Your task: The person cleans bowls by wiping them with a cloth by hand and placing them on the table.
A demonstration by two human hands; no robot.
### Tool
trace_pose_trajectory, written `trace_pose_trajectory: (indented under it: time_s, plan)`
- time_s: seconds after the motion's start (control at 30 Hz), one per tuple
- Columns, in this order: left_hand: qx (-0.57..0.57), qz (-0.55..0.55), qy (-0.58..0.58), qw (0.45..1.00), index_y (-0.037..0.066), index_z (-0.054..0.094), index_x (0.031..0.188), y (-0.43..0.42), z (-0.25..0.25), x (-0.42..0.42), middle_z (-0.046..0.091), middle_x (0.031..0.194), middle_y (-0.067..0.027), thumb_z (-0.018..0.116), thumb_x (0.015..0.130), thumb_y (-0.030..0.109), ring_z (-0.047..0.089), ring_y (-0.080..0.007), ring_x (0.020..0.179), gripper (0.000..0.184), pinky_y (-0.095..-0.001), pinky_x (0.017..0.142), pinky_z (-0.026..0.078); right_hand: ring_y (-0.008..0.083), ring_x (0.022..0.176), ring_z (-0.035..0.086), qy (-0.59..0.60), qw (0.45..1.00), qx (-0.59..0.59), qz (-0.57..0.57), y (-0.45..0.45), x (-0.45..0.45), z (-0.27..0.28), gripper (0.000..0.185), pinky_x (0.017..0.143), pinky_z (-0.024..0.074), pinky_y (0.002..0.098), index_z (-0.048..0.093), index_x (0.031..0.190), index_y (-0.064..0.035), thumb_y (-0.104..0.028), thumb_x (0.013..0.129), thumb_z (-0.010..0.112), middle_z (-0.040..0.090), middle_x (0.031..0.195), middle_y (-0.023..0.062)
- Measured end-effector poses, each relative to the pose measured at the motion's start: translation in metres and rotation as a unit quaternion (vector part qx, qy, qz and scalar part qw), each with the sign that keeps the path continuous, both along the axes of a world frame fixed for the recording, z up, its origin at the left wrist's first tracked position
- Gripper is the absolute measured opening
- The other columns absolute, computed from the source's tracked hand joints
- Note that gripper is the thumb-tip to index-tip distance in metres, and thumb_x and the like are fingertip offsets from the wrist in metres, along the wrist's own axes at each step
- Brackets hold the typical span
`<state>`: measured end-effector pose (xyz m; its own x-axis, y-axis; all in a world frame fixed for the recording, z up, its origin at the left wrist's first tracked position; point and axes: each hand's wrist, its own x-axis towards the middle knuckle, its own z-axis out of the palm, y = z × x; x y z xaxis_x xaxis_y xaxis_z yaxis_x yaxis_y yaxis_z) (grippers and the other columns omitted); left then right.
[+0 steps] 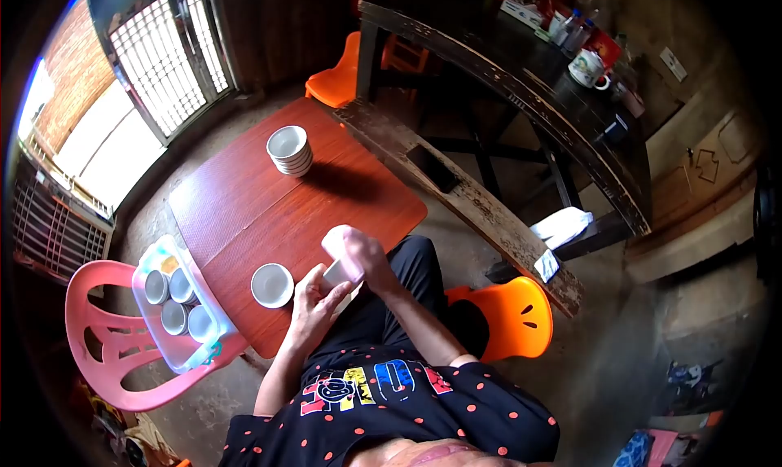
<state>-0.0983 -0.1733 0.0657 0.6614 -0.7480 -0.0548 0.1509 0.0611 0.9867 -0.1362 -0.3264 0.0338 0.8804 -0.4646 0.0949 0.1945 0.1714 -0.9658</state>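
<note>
Over the near edge of the red-brown table, my left hand (309, 304) grips a pale bowl (335, 275), seen side-on and partly covered by my fingers. My right hand (371, 263) is closed on a light pink cloth (338, 241) and holds it against the bowl. A single grey-white bowl (272, 285) rests upright on the table just left of my left hand. Farther back stands a stack of several similar bowls (288, 143).
A clear plastic bin (222, 334) with several bowls sits on a pink chair (75, 312) at the left. The table (232, 198) is before me. On the right are a wooden bench (481, 202), an orange chair (525, 320) and a dark table (456, 27) bearing a teapot (585, 68).
</note>
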Motion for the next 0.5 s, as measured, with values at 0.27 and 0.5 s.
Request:
trace_pose_trajectory:
  time_s: [0.27,0.5]
  plan:
    - [-0.097,-0.012,0.056,0.994,0.000,0.056,0.107,-0.004,-0.014,0.000,0.062,0.094,-0.0039,0.072,0.083,0.018,0.058,-0.0096,0.087,0.035,-0.0244,0.077,0.048,0.0185,0.088,0.058,-0.144,0.969,0.199,-0.021,0.006,0.010,-0.074,0.033,0.077,0.0491,0.0328,0.051,0.107,-0.0076,-0.028,0.085,0.065,0.056,0.099,0.0105]
    - [0.000,-0.092,0.047,0.995,0.000,0.057,0.106,-0.001,-0.025,0.015,0.064,0.092,-0.0051,0.068,0.086,0.014,0.060,-0.0093,0.085,0.027,-0.0236,0.073,0.049,0.0295,0.061,0.062,-0.085,0.833,-0.544,-0.047,-0.013,-0.010,0.064,0.013,0.058,0.0488,0.0365,0.064,0.077,-0.0051,-0.018,0.078,0.060,0.060,0.063,0.0134]
